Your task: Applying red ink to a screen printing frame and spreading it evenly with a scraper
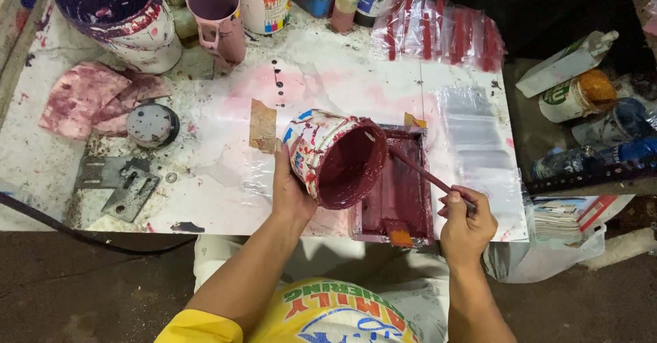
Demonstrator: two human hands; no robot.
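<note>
Left side of the table [226, 179] is the usual mess: stained rags [96, 100], a big purple-crusted bucket [120, 18], a pink jug [219, 18] and a metal bracket [120, 186].

My left hand [291, 189] is wrapped tight around the paint tub [335, 155], tipped on its side over the small framed screen [397, 186]. My right hand [465, 223] pinches the stick [424, 172], its tip at the tub's mouth.

The screen already looks coated in dark red, so I'd say most of the paint is out and only scraping is left; can't see how much clings inside.

Clear bags [479, 144] lie just right of the screen, close to any drips, and 1 stack of red-striped bags [438, 32] sits behind.
</note>
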